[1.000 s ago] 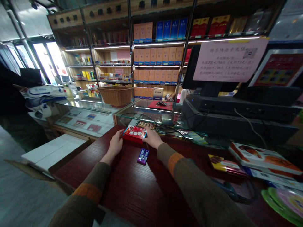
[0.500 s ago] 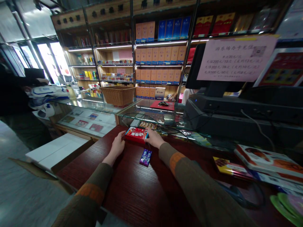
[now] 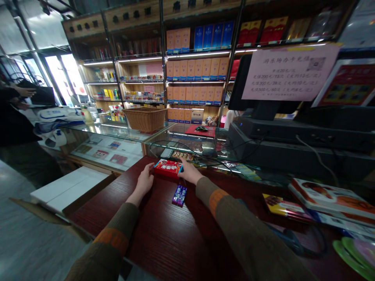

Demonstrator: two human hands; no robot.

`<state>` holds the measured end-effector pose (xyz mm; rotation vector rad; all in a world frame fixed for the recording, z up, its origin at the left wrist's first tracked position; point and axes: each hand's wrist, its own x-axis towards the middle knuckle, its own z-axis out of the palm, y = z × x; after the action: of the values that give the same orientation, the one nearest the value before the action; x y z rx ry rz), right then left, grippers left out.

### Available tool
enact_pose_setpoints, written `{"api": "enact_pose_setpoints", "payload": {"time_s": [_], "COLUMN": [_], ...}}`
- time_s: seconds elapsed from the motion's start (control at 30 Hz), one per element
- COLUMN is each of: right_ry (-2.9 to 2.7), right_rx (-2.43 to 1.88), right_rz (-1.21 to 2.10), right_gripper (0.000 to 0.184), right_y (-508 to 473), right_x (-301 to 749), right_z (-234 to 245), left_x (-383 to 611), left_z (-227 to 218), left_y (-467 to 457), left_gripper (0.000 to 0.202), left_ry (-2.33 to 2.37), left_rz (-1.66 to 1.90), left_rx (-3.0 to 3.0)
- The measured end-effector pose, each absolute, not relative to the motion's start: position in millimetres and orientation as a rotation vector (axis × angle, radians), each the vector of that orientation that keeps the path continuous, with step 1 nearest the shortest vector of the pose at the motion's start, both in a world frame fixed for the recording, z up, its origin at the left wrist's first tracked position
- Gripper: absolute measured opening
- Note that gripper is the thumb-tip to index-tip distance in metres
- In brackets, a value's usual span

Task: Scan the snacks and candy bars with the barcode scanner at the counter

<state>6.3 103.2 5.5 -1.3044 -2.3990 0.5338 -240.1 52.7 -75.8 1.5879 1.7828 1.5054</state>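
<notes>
A red snack box (image 3: 167,168) with white lettering lies near the far edge of a dark wooden counter (image 3: 164,238). My left hand (image 3: 145,180) rests against its left end, fingers curled on the box. My right hand (image 3: 187,171) presses on its right end, fingers stretched along the side. A small purple wrapped packet (image 3: 179,195) lies on the counter just in front of the box, between my forearms.
A glass display case (image 3: 111,140) with a wicker basket (image 3: 145,118) runs left. Cables and a black register with a monitor (image 3: 281,128) stand to the right; flat boxes (image 3: 328,197) and green plates (image 3: 354,249) lie at right. Stocked shelves (image 3: 193,70) fill the back wall. Another person (image 3: 14,113) stands at far left.
Both hands have stayed on the red box, which sits slightly further from me. The person at far left has raised their hands to a dark object.
</notes>
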Motion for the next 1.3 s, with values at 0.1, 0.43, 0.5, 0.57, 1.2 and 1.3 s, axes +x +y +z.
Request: {"api": "enact_pose_setpoints", "payload": {"time_s": [0.1,0.43,0.5,0.57,1.2,1.3], "right_ry": [-2.385,-2.395,-2.395,-2.394,-2.325,-2.285], "right_rx": [-1.296,-1.325,-1.345,-1.369,-1.409,-1.404], "right_rz": [0.532,0.501,0.491,0.480,0.395,0.390], "right_gripper": [0.090,0.081,0.079,0.076,0.048,0.047], "right_y": [102,92,89,85,50,45], "right_x": [9,26,33,40,155,177], "right_z": [8,22,26,30,43,41], "left_x": [-239,-217,-209,-201,-92,-71], "left_z": [-72,-49,-44,-40,-19,-16], "left_y": [49,41,41,41,51,51], "left_gripper": [0.072,0.067,0.064,0.063,0.058,0.058], "left_ry": [1.879,2.059,2.023,2.002,1.838,1.766], "left_rz": [1.454,1.456,1.478,1.471,1.223,1.189], "left_rx": [1.630,1.774,1.779,1.783,2.008,2.046]}}
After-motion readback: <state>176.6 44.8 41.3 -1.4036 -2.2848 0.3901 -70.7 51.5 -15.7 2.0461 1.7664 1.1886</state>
